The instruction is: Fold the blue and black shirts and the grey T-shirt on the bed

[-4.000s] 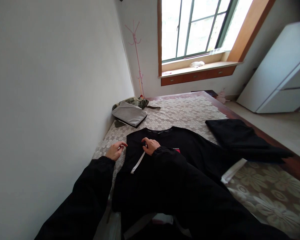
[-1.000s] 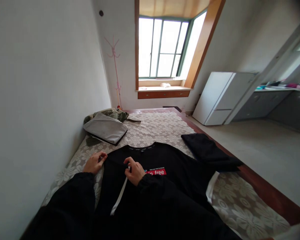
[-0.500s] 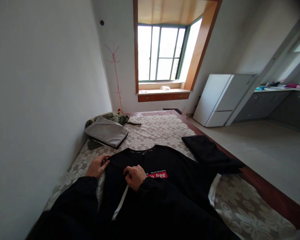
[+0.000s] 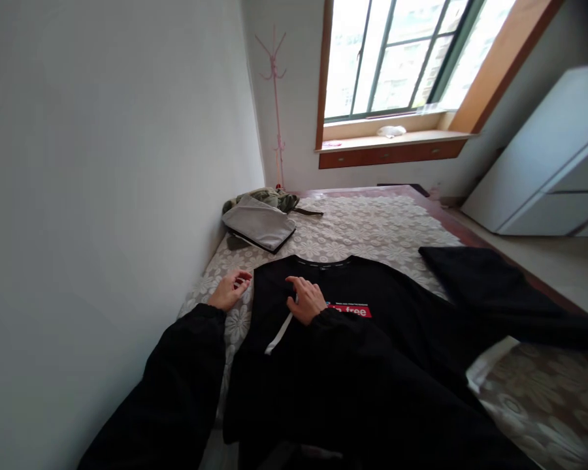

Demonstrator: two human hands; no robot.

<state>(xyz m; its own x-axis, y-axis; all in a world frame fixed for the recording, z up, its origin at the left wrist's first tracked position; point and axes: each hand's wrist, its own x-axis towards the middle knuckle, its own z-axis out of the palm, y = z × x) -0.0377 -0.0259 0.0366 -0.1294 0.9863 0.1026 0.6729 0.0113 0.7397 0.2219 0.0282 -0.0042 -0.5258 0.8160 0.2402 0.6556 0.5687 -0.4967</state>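
A black T-shirt (image 4: 387, 287) lies spread on the bed, its collar pointing away from me. A red printed label and small white lettering show on its chest. The sleeve on the left is folded inward over the front, and its white trim (image 4: 279, 334) runs slantwise there. My left hand (image 4: 230, 290) is beside the shirt's left shoulder edge, fingers loosely curved and apart, holding nothing. Over the folded sleeve, my right hand (image 4: 306, 300) rests palm down with its fingers spread, next to the label. The other sleeve, with white trim (image 4: 490, 362), extends to the right.
A patterned floral cover (image 4: 372, 225) lies on the bed. Folded black cloth (image 4: 500, 281) lies on its right side. Grey fabric (image 4: 259, 225) and a camouflage item (image 4: 269, 196) sit by the left wall. Beyond are a pink coat rack (image 4: 276, 98), a window and a white fridge (image 4: 543, 156).
The view has swung left and down. My left hand has come off the shirt's shoulder edge, and my right hand's fingers have loosened and spread over the folded sleeve.
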